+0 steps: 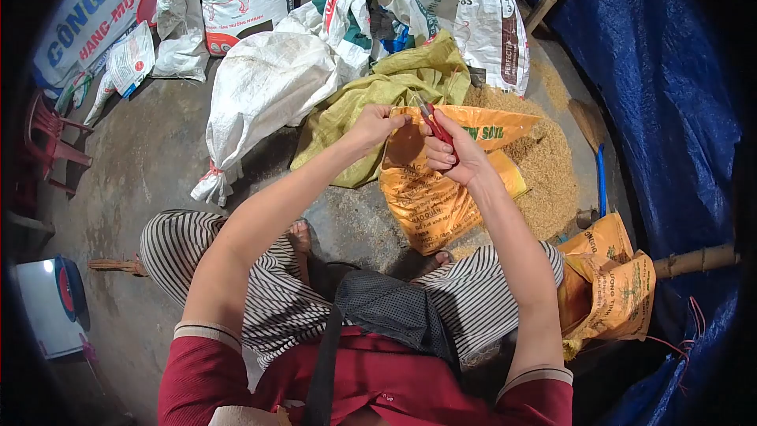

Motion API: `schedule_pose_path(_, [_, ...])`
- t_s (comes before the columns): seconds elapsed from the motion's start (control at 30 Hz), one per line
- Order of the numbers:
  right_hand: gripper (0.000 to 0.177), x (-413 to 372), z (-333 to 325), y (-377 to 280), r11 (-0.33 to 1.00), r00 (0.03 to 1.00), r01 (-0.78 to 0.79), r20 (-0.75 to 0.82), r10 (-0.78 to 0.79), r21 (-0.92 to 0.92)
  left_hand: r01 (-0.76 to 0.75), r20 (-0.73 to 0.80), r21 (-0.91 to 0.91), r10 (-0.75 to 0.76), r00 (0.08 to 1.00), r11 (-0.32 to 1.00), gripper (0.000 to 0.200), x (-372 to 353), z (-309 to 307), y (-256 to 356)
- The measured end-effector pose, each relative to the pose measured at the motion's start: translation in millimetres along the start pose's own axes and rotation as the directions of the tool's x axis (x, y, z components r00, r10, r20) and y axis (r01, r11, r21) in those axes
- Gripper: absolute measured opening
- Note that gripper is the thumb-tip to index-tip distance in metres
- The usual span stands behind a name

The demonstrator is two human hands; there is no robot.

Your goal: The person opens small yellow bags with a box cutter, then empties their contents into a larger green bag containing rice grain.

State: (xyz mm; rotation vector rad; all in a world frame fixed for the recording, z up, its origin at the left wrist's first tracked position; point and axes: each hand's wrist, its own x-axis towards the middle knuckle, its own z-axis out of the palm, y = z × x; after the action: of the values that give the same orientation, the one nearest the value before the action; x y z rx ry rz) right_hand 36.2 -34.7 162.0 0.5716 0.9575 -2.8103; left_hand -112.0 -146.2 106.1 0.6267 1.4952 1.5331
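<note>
An orange printed sack (430,197) stands open in front of my knees, partly on a heap of rice husk. My left hand (374,125) pinches the sack's top edge at its left corner. My right hand (453,151) grips a pair of red-handled scissors (435,125), with the blades pointing up at the sack's mouth. Both hands are close together above the sack's rim.
A pile of brown husk (544,166) spreads to the right. A tied white sack (264,91) and a yellow-green sack (378,95) lie behind. More orange sacks (611,280) sit at my right. Blue tarpaulin (654,79) covers the right side. A red chair (49,138) stands left.
</note>
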Motion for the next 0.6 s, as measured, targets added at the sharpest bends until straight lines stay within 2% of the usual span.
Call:
schedule_pose_path(0.03, [0.032, 0, 1, 0, 0.999, 1.0, 0.002, -0.017, -0.002, -0.045, 0.0, -0.003, -0.001, 0.0, 1.0, 1.0, 0.014, -2, 1, 2])
schedule_pose_path(0.1, [0.032, 0, 4, 1, 0.996, 0.999, 0.0, -0.032, -0.003, -0.092, 0.055, -0.072, 0.152, -0.044, 0.996, 0.987, 0.014, -4, 4, 7])
schedule_pose_path(0.13, [0.033, 0, 7, 1, 0.992, 0.998, 0.054, -0.036, -0.058, -0.118, 0.054, -0.072, 0.152, -0.043, 0.996, 0.987, 0.014, -1, 2, 3])
schedule_pose_path(0.2, [0.033, -5, 18, -5, 0.984, 0.993, 0.109, -0.037, -0.115, -0.143, 0.075, -0.199, 0.347, -0.005, 0.98, 0.935, 0.013, 10, -5, -17])
schedule_pose_path(0.23, [0.033, -14, 32, -17, 0.967, 0.978, 0.207, 0.012, -0.207, -0.146, 0.074, -0.199, 0.347, -0.003, 0.98, 0.935, 0.013, 12, -10, -25])
schedule_pose_path(0.27, [0.033, -20, 40, -26, 0.942, 0.953, 0.304, 0.06, -0.298, -0.144, 0.065, -0.225, 0.169, -0.026, 0.974, 0.983, 0.014, 12, -15, -30])
schedule_pose_path(0.3, [0.033, -23, 40, -30, 0.94, 0.951, 0.308, 0.054, -0.303, -0.144, 0.054, -0.242, -0.013, -0.056, 0.969, 0.998, 0.017, 14, -17, -35])
schedule_pose_path(0.37, [0.033, -28, 38, -36, 0.946, 0.943, 0.325, 0.083, -0.323, -0.01, 0.067, -0.196, -0.065, -0.079, 0.977, 0.996, 0.019, 11, -15, -30])
schedule_pose_path(0.43, [0.033, -17, 15, -23, 0.953, 0.954, 0.299, 0.028, -0.298, -0.043, 0.095, -0.126, -0.172, -0.117, 0.985, 0.981, 0.024, 7, -16, -21])
schedule_pose_path(0.5, [0.033, -6, -3, -6, 0.996, 0.996, 0.07, -0.058, -0.073, -0.053, 0.14, -0.082, -0.211, -0.16, 0.984, 0.967, 0.029, 1, -14, -9])
schedule_pose_path(0.57, [0.032, -3, -1, 7, 0.999, 0.997, 0.022, -0.074, -0.025, -0.043, 0.188, -0.037, -0.258, -0.205, 0.978, 0.948, 0.035, -4, -13, -1])
schedule_pose_path(0.6, [0.031, -3, 0, 13, 0.999, 0.998, -0.034, -0.055, 0.031, -0.04, 0.213, -0.005, -0.354, -0.229, 0.973, 0.911, 0.036, -6, -13, 3])
